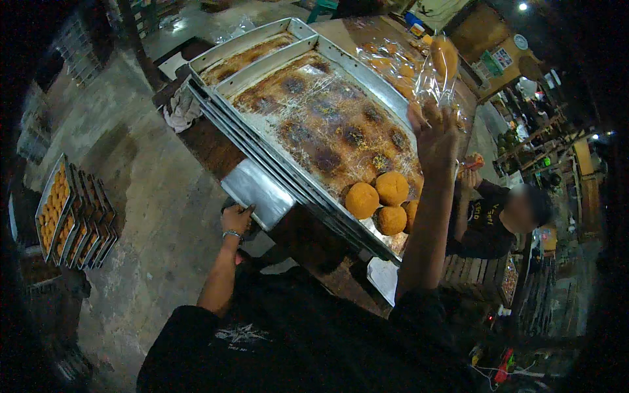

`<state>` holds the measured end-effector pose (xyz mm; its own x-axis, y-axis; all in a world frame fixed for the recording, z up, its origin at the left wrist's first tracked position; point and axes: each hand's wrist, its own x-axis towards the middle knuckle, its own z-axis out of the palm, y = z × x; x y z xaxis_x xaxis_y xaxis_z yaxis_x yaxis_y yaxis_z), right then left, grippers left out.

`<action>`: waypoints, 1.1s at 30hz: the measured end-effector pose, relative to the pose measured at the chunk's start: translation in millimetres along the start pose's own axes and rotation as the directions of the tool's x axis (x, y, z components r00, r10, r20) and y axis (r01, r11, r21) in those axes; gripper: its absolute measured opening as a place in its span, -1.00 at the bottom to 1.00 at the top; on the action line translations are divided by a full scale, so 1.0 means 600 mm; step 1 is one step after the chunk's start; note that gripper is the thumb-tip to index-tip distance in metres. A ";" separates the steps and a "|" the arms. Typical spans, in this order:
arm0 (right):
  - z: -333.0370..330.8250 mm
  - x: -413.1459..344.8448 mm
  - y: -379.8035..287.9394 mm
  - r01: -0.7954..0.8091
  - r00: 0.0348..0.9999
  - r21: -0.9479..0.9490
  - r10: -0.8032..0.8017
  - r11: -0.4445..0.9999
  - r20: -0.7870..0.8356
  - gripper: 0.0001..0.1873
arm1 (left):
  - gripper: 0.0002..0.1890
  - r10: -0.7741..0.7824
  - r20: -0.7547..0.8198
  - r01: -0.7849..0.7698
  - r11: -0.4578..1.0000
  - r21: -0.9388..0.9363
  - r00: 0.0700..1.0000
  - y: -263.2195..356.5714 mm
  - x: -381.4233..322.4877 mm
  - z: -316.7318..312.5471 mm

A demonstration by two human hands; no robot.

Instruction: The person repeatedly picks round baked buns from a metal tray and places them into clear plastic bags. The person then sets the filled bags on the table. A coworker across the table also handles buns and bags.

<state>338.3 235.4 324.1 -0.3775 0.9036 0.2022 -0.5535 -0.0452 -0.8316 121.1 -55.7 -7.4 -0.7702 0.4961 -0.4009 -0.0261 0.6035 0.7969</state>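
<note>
My right hand (435, 132) is raised over the right side of the baking tray, gripping the neck of a clear plastic bag (432, 88). Inside that bag sits a browned bun (443, 56). Low on the left, my left hand (237, 219) is at the edge of a shiny silvery flat pad or sheet (260, 191); its fingertips are too dark to make out. Before me a large metal baking tray (363, 69), scorched and crumb-strewn, tops a stack of trays. Several round golden-brown buns (362, 200) are grouped at its near corner, partly behind my right forearm.
Bagged buns (388, 64) lie on the table beyond the tray. A crumpled cloth (182, 110) is by the tray's left corner. Stacked trays of buns (54, 211) stand on the floor (152, 196) at left. A co-worker (484, 211) at right holds something reddish-orange.
</note>
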 end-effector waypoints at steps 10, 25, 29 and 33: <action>-0.178 -0.087 0.066 0.039 0.942 -0.991 0.337 -0.125 -0.006 -0.36 | -0.77 -0.089 0.299 0.212 0.887 -0.410 0.950 -0.016 0.017 -0.041; -0.191 -0.164 -0.013 0.357 0.931 -0.930 0.046 0.085 0.362 -0.35 | -0.85 -0.041 0.396 0.233 0.863 -0.449 0.917 0.065 0.030 -0.015; -0.179 -0.191 -0.033 0.185 0.982 -0.757 -0.098 0.627 0.159 -0.45 | -0.90 -0.083 0.401 0.312 0.774 -0.550 0.912 0.045 0.009 -0.046; -0.143 -0.283 -0.011 0.409 0.910 -0.736 -0.187 0.540 0.369 -0.52 | -0.93 -0.022 0.419 0.302 0.728 -0.616 0.908 0.018 -0.020 -0.058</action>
<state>470.0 118.6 250.8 -0.5145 0.6738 0.5304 0.0929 0.6587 -0.7466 108.0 -76.7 21.6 -0.4311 0.6988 -0.5708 -0.6442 0.2045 0.7370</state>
